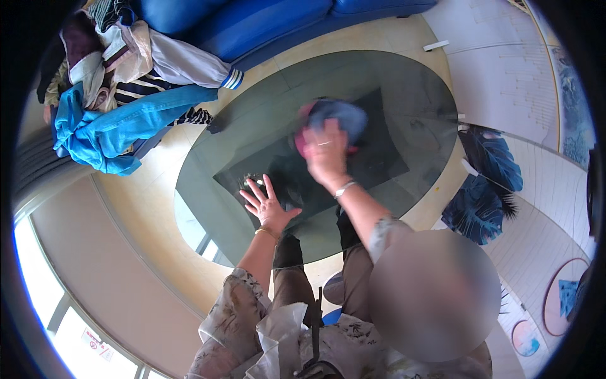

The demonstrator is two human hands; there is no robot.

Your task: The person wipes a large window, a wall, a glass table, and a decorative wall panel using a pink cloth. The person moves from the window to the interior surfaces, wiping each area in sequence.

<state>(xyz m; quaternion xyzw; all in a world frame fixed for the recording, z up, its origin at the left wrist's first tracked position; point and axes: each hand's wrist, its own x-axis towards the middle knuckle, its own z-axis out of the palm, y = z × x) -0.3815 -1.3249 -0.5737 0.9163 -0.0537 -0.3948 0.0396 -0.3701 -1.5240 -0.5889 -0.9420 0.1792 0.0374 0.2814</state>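
An oval glass table (331, 241) lies before me, with a dark rectangular panel showing at its middle. My right hand (326, 151) presses a blue and pink cloth (338, 116) on the glass, beyond the table's near edge; hand and cloth are blurred. Whether the fingers grip the cloth or lie flat on it is partly hidden. My left hand (269, 206) is spread palm down at the near left part of the glass, fingers apart, holding nothing.
A blue sofa (265, 28) stands beyond the table. Clothes (128, 109) are heaped at the upper left, a turquoise garment (109, 128) among them. Blue leaf decorations (478, 203) are at the right. A window (90, 341) is at the lower left.
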